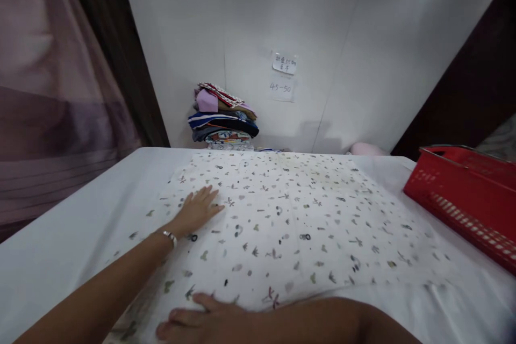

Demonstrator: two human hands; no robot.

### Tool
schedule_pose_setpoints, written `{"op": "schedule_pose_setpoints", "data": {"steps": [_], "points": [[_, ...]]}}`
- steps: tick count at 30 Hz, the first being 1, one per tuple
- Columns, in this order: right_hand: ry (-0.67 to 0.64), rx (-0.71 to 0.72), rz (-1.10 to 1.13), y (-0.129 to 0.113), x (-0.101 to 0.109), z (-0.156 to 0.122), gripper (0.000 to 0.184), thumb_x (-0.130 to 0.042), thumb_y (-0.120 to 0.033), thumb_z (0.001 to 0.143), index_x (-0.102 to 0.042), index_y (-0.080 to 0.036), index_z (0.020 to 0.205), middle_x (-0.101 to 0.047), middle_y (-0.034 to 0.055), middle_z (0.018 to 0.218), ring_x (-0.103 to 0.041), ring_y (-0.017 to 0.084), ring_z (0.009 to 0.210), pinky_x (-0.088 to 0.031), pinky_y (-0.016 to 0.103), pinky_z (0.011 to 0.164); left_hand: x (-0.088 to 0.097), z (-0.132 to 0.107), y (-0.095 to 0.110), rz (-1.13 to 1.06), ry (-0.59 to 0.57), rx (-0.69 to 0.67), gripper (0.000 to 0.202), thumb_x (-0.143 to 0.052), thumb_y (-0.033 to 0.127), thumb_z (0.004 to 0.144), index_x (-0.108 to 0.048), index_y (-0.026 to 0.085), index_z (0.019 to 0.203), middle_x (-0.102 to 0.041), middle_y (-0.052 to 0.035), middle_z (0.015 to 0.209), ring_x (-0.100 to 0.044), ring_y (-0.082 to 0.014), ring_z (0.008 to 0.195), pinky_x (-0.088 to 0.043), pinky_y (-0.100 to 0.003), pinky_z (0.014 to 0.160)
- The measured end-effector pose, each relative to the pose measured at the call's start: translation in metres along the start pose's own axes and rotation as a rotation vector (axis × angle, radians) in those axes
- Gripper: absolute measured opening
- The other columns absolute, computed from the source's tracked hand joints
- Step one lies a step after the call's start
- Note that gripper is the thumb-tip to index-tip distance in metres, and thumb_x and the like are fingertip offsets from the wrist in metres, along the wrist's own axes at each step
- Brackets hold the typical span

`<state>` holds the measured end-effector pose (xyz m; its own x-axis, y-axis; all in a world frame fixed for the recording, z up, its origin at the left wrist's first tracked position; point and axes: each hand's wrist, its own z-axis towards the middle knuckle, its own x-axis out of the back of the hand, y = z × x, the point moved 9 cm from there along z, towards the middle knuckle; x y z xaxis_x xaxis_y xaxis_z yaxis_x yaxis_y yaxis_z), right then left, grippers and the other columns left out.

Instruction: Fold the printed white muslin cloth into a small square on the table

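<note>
A white cloth (266, 226) with small printed motifs lies spread over the white-covered table (97, 209). Its near left part hangs or runs out of sight at the bottom of the view. My left hand (195, 209), with a silver band at the wrist, rests flat on the cloth's left side, fingers spread. Close to the near edge, my right hand (209, 320) lies on the same cloth with its fingers stretched out to the left and the forearm crossing the bottom of the view. Neither hand grips anything.
A red plastic basket (463, 193) with a metal handle stands at the right. Behind the table's far edge rises a stack of folded fabrics (226, 115) against the white wall. Paper notes (284, 63) are stuck there. A pinkish curtain (60, 91) hangs at the left.
</note>
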<state>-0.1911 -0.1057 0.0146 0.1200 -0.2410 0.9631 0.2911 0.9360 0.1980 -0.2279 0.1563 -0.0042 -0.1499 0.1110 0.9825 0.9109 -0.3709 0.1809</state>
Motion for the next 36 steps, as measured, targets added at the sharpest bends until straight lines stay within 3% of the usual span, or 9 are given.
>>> {"op": "schedule_pose_setpoints", "data": {"steps": [4, 8, 10, 13, 19, 23, 28, 31, 36], "points": [[-0.047, -0.063, 0.101, 0.004, -0.003, 0.006, 0.054, -0.036, -0.055, 0.093, -0.043, -0.018, 0.132, -0.036, 0.0057, 0.146, -0.027, 0.02, 0.135, -0.028, 0.041, 0.108, -0.015, -0.056, 0.09, -0.11, -0.022, -0.289, 0.064, -0.032, 0.061, 0.088, -0.036, 0.026, 0.141, -0.022, -0.0053, 0.152, -0.022, -0.0258, 0.139, -0.022, -0.045, 0.112], [-0.023, -0.008, 0.163, 0.001, -0.004, 0.016, 0.057, -0.033, -0.06, 0.09, -0.054, -0.018, 0.121, -0.052, 0.0039, 0.134, -0.041, 0.019, 0.127, -0.033, 0.032, 0.106, -0.014, -0.09, 0.146, -0.192, -0.01, -0.402, 0.055, -0.038, 0.058, 0.088, -0.05, 0.027, 0.132, -0.031, -0.0038, 0.149, -0.034, -0.0243, 0.134, -0.032, -0.041, 0.109], [-0.012, -0.054, 0.068, 0.001, 0.0, 0.009, 0.047, -0.031, -0.054, 0.092, -0.055, -0.026, 0.121, -0.054, -0.0048, 0.132, -0.042, 0.014, 0.127, -0.035, 0.025, 0.104, -0.009, -0.094, 0.159, -0.242, 0.016, -0.391, 0.053, -0.038, 0.057, 0.088, -0.056, 0.025, 0.126, -0.035, -0.0041, 0.147, -0.039, -0.0241, 0.131, -0.036, -0.04, 0.107], [0.012, -0.241, -0.138, 0.007, 0.015, -0.026, 0.041, -0.028, -0.051, 0.094, -0.053, -0.035, 0.123, -0.048, -0.0124, 0.136, -0.036, 0.012, 0.131, -0.033, 0.028, 0.106, -0.005, -0.095, 0.167, -0.309, 0.087, -0.355, 0.049, -0.038, 0.056, 0.088, -0.061, 0.026, 0.119, -0.043, -0.003, 0.142, -0.045, -0.0239, 0.127, -0.043, -0.038, 0.101], [-0.018, -0.333, 0.034, 0.011, 0.023, -0.147, 0.035, -0.044, -0.043, 0.092, -0.057, -0.022, 0.117, -0.056, 0.001, 0.13, -0.042, 0.014, 0.125, -0.027, 0.035, 0.108, -0.03, -0.119, 0.199, -0.26, 0.194, -0.529, 0.042, -0.043, 0.05, 0.087, -0.065, 0.025, 0.112, -0.059, -0.0039, 0.126, -0.055, -0.0228, 0.116, -0.047, -0.037, 0.098], [0.167, -0.559, 0.177, 0.034, 0.044, -0.249, 0.022, -0.047, -0.021, 0.088, -0.059, -0.018, 0.106, -0.065, 0.0052, 0.115, -0.049, 0.015, 0.118, -0.035, 0.036, 0.101, -0.043, -0.14, 0.235, -0.187, 0.226, -0.667, 0.037, -0.048, 0.045, 0.087, -0.062, 0.024, 0.114, -0.061, -0.0057, 0.123, -0.055, -0.0233, 0.112, -0.047, -0.039, 0.095], [0.364, -0.879, 0.085, 0.057, 0.072, -0.353, 0.025, -0.046, -0.014, 0.088, -0.062, -0.022, 0.107, -0.067, 0.0081, 0.107, -0.057, 0.022, 0.107, -0.043, 0.044, 0.094, -0.046, -0.145, 0.267, -0.138, 0.194, -0.692, 0.027, -0.05, 0.031, 0.087, -0.061, 0.021, 0.11, -0.062, -0.0073, 0.114, -0.055, -0.0229, 0.104, -0.047, -0.039, 0.088], [0.377, -0.954, 0.034, 0.067, 0.07, -0.377, 0.025, -0.046, -0.016, 0.09, -0.064, -0.022, 0.105, -0.068, 0.0079, 0.103, -0.06, 0.023, 0.102, -0.047, 0.045, 0.09, -0.047, -0.142, 0.276, -0.115, 0.159, -0.655, 0.02, -0.047, 0.024, 0.088, -0.062, 0.02, 0.1, -0.063, -0.0064, 0.104, -0.056, -0.0215, 0.097, -0.047, -0.038, 0.083], [0.327, -0.865, 0.039, 0.079, 0.052, -0.366, 0.02, -0.049, -0.021, 0.091, -0.067, -0.021, 0.101, -0.068, 0.0083, 0.103, -0.061, 0.023, 0.098, -0.05, 0.042, 0.086, -0.046, -0.142, 0.28, -0.062, 0.173, -0.604, 0.022, -0.041, 0.022, 0.09, -0.062, 0.018, 0.095, -0.065, -0.007, 0.098, -0.056, -0.021, 0.092, -0.047, -0.037, 0.08]]}}
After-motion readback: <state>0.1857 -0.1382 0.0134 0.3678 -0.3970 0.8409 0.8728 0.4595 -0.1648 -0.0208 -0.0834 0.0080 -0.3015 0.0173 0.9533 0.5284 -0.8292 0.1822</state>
